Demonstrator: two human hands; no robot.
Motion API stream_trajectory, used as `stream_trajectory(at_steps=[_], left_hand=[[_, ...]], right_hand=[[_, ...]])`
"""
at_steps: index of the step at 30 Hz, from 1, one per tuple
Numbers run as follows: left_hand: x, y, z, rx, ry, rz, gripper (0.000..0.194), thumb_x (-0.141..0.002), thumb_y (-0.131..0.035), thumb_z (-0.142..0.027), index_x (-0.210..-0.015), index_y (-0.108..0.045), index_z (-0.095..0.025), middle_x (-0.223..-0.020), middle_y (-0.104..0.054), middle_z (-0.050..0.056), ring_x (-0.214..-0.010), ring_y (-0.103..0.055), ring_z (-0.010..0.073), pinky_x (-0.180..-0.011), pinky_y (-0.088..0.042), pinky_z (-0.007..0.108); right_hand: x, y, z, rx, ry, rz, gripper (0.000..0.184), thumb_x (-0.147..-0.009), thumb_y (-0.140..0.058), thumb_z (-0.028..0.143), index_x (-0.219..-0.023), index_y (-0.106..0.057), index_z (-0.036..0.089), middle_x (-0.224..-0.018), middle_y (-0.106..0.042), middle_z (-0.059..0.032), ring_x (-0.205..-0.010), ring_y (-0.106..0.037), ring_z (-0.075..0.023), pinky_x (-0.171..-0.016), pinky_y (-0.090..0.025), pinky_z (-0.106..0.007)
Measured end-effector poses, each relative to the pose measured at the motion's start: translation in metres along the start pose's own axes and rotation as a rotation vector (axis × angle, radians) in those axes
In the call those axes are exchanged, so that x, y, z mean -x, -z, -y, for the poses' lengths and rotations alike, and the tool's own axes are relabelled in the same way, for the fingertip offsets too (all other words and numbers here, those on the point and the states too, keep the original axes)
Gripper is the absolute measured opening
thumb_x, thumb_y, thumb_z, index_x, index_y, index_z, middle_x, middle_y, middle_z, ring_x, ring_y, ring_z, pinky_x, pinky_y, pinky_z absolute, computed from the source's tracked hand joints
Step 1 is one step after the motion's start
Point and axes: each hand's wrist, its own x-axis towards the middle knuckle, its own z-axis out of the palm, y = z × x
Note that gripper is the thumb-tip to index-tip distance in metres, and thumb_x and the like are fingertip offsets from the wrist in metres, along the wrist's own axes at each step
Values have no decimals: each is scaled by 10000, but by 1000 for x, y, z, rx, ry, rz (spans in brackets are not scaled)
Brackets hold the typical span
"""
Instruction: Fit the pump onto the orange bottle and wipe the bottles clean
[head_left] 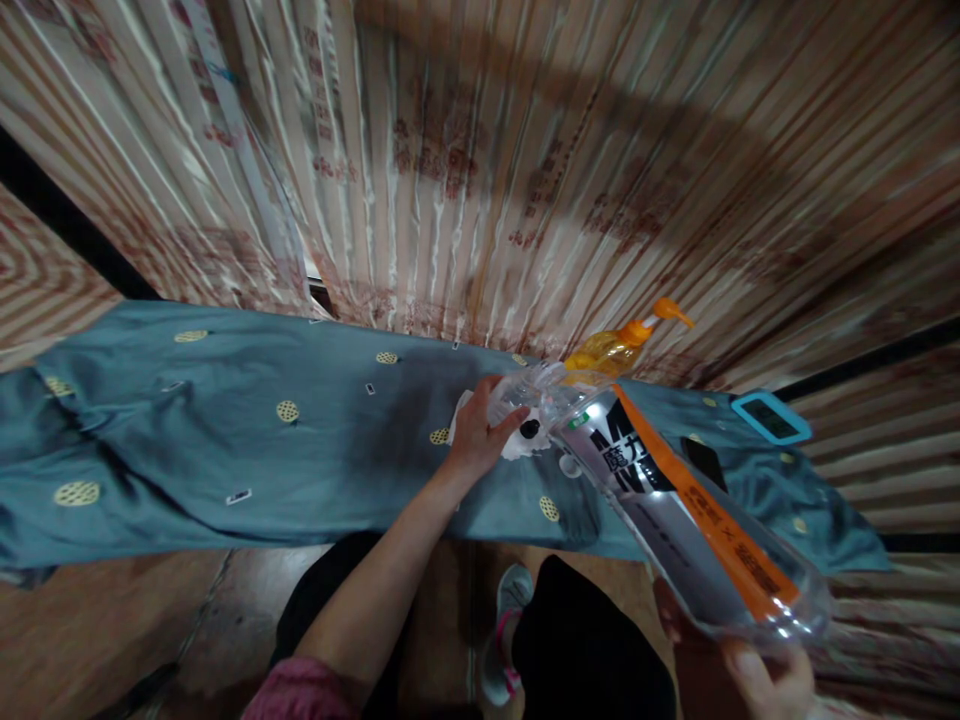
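Observation:
My right hand grips the base of a clear plastic bottle with a grey and orange label, tilted so its neck points away and down toward the blue-green cloth. My left hand is closed around the bottle's neck and cap end, over a white crumpled cloth or tissue with a dark spot. Whether the cap is on is hidden by my fingers.
An orange pump bottle stands just behind the clear bottle. A blue-framed device and a dark phone lie at the right. Striped curtains hang behind. My legs and a shoe are below.

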Motion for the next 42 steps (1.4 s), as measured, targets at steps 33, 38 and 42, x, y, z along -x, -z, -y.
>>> stream_trajectory(at_steps=[33,38,42], left_hand=[[-1,-1,3,-9,1,-9,423,-791,-718,-389,-1144,-566,-212,-1087,-727,64,-964,-696,238,-852,-547,361],[0,0,1,-19,3,-6,429,-786,-726,-379,-1145,-564,-209,-1096,-724,68,-971,-696,240,-856,-549,364],[0,0,0,-26,12,0,448,-765,-747,-357,-1146,-561,-211,-1103,-722,67,-985,-693,242,-863,-545,363]], right_hand=[[0,0,4,22,18,87,398,-650,-786,231,-1027,-680,158,-604,-661,-52,-439,-545,-175,-366,-425,-281],[0,2,0,4,-29,-41,519,-557,-815,211,-1054,-669,179,-630,-638,-25,-653,-609,-206,-485,-534,-286],[0,13,-7,4,-56,-83,608,-524,-818,189,-1111,-658,193,-689,-632,-29,-838,-622,-244,-561,-579,-310]])
